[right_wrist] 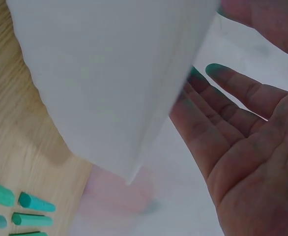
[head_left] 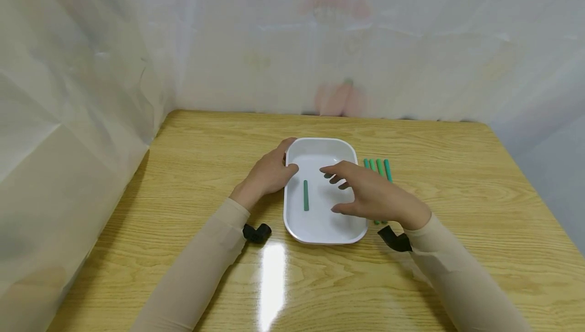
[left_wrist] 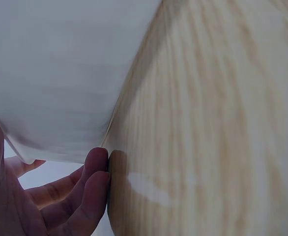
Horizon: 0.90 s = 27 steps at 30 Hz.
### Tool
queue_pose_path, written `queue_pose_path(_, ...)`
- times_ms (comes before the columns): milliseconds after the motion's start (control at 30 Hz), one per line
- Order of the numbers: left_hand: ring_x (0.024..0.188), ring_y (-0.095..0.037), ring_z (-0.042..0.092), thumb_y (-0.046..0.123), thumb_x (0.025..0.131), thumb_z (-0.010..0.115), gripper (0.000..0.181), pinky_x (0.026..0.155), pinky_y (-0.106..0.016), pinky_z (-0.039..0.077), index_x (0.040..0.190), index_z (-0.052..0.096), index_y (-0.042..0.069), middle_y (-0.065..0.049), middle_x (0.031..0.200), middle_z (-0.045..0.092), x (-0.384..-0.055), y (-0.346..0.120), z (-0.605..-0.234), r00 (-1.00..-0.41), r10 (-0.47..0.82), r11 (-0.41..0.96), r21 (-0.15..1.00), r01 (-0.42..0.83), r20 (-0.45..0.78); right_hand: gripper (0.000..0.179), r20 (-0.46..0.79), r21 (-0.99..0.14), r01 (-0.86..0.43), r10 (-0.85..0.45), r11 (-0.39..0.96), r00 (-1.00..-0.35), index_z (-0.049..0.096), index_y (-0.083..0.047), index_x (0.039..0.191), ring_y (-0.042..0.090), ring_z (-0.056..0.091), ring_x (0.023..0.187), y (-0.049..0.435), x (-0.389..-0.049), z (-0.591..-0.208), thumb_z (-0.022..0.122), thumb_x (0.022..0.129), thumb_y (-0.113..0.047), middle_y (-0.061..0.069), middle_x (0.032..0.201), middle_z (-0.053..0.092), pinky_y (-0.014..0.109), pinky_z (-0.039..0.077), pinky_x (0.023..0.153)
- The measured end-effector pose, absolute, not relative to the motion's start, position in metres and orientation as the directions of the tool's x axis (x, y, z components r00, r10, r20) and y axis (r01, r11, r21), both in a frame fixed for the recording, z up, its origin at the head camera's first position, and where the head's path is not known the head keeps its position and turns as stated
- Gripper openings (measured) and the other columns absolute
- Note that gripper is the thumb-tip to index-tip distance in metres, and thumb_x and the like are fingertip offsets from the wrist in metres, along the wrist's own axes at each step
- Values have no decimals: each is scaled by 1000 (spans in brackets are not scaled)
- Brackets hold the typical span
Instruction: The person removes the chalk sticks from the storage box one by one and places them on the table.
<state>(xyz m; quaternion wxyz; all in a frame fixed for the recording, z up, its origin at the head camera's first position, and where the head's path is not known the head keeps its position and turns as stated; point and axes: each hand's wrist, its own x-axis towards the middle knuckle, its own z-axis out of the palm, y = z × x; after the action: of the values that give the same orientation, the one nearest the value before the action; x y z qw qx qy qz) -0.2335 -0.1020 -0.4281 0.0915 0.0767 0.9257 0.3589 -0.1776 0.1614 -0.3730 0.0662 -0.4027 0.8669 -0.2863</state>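
A white rectangular tray (head_left: 325, 228) with rounded corners stands on the table, and a dark green chalk stick (head_left: 306, 196) lies inside it. At its left side my left hand (head_left: 269, 172) grips the tray, thumb over the rim and the other fingers along the outer wall. In the left wrist view, these fingers (left_wrist: 87, 196) are low by the wall, near the table surface. My right hand (head_left: 365, 190) hovers over the tray's right half, fingers spread and holding nothing. Green stains mark its fingertips (right_wrist: 217, 70) in the right wrist view.
Several green and teal chalk sticks (head_left: 380, 167) lie side by side right of the tray, partly hidden by my right hand. The wood-grain table (head_left: 457, 185) ends at a pale sheet (head_left: 274, 58) behind, with another on the left. Black wrist mounts (head_left: 257, 233) sit below both hands.
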Motion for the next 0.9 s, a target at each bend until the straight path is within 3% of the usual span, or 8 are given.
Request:
queue_pose_path(567, 112, -25, 64, 33, 96, 52, 72, 95, -45, 55, 163, 26, 35, -6, 145, 59, -232, -103, -428, -971, 214, 732, 675, 90, -103, 75, 84, -477, -681, -742, 555, -665, 54, -2, 142, 30, 66, 115, 143, -182, -385, 90, 80, -23, 15, 135, 63, 43, 55, 97)
queue_pose_path(900, 111, -25, 64, 33, 97, 52, 71, 95, -46, 54, 163, 26, 35, -6, 143, 60, -233, -104, -428, -970, 223, 730, 676, 99, -99, 78, 32, -449, -658, -726, 604, -687, 54, -2, 144, 27, 61, 126, 132, -182, -390, 90, 80, -27, 11, 141, 60, 43, 52, 103)
